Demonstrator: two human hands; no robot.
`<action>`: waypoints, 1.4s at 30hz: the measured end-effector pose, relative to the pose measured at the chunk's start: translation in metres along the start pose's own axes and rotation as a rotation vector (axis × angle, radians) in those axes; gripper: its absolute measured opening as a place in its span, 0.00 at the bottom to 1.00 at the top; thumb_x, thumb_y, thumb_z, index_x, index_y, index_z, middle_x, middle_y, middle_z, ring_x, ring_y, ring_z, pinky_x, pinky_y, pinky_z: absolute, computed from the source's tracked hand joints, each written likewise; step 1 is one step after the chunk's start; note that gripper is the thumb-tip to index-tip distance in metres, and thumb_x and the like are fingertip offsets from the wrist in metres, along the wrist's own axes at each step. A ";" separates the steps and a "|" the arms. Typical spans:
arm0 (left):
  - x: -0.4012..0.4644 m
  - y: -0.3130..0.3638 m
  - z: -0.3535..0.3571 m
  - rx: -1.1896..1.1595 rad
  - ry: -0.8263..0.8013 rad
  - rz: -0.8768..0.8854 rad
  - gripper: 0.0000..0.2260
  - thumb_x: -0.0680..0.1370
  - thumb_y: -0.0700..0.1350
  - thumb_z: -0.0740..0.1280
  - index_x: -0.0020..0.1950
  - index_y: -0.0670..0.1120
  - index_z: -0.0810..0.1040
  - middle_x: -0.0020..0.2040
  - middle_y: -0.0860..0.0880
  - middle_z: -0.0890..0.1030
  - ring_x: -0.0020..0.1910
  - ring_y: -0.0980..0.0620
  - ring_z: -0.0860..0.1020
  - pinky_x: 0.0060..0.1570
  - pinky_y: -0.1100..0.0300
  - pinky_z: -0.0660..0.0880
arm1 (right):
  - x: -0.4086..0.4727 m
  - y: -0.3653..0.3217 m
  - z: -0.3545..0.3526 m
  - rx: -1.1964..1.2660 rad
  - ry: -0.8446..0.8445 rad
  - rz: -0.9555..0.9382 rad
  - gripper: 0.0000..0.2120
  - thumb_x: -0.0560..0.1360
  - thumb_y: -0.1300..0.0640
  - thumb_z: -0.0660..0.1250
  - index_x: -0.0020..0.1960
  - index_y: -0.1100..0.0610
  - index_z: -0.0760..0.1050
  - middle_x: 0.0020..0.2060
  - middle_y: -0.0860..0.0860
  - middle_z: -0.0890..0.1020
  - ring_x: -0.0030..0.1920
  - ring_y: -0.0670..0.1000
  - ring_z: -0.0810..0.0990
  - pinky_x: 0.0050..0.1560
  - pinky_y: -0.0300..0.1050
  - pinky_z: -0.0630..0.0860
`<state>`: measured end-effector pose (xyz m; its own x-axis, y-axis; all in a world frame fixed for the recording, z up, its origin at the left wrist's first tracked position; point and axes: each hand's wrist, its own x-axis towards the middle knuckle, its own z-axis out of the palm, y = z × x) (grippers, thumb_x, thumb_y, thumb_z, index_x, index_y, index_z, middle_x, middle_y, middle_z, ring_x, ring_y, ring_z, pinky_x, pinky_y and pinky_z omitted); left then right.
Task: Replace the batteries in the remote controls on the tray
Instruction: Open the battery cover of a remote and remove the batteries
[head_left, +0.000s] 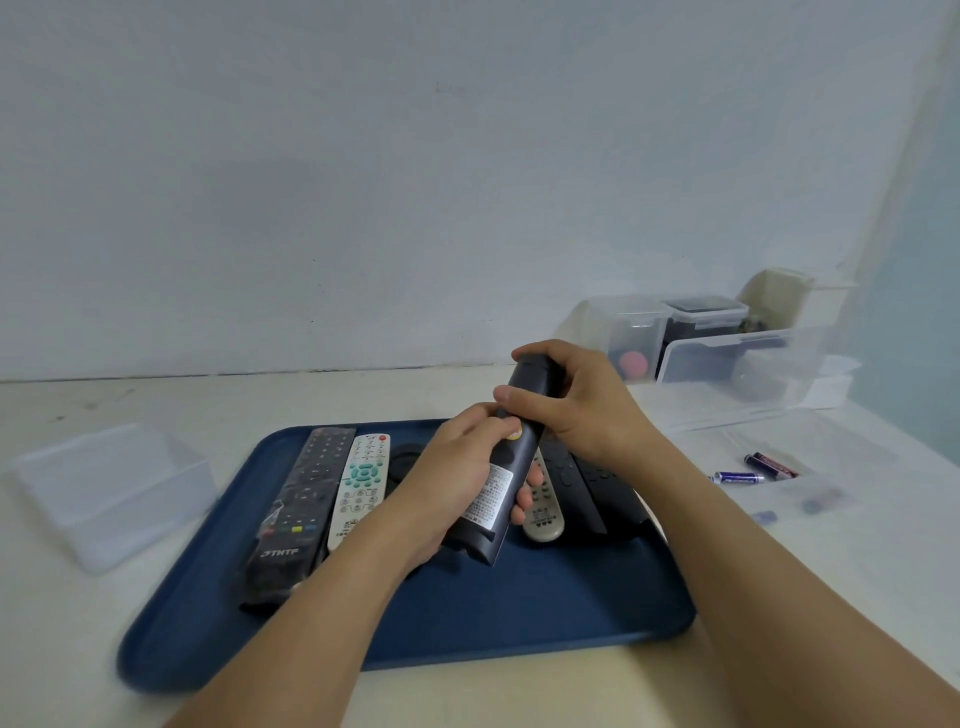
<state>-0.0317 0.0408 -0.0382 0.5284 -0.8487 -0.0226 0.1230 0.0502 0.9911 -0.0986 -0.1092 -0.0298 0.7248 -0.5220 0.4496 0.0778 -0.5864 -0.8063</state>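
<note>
Both hands (524, 431) grip black remote (511, 457) above tray (519, 613).

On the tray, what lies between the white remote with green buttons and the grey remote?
In the head view, the left hand and the black remote it grips fill that stretch; a dark round object shows behind the hand.

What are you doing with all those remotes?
A person is changing remote batteries. Both hands hold one black remote up over the blue tray, back side facing up. The left hand grips its lower part and the right hand grips the top end. Its back still looks closed. Other remotes lie on the tray, among them a long black remote and a white remote beside it. A few loose batteries lie on the table to the right.
</note>
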 end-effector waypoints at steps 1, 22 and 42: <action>0.001 0.000 0.001 0.006 0.001 0.000 0.07 0.84 0.43 0.61 0.57 0.41 0.75 0.36 0.38 0.80 0.27 0.45 0.76 0.27 0.57 0.76 | 0.000 0.000 -0.001 -0.008 0.008 -0.002 0.23 0.69 0.48 0.79 0.61 0.52 0.78 0.49 0.49 0.81 0.46 0.47 0.82 0.52 0.45 0.81; -0.001 0.004 -0.010 -0.058 0.131 0.030 0.10 0.84 0.49 0.64 0.57 0.43 0.71 0.39 0.36 0.82 0.27 0.43 0.79 0.28 0.55 0.79 | -0.010 -0.017 -0.020 0.197 -0.055 0.531 0.07 0.76 0.62 0.72 0.44 0.63 0.76 0.33 0.57 0.83 0.28 0.48 0.81 0.27 0.37 0.78; -0.005 0.005 -0.003 0.012 0.049 0.194 0.07 0.83 0.48 0.65 0.56 0.55 0.82 0.34 0.39 0.79 0.31 0.43 0.79 0.31 0.52 0.80 | -0.017 -0.035 0.000 0.003 0.178 -0.232 0.10 0.72 0.62 0.75 0.49 0.54 0.77 0.43 0.45 0.83 0.44 0.46 0.82 0.39 0.41 0.80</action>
<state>-0.0317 0.0470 -0.0332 0.5811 -0.7973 0.1632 0.0049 0.2040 0.9790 -0.1138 -0.0796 -0.0092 0.5563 -0.4744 0.6823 0.2299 -0.7011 -0.6749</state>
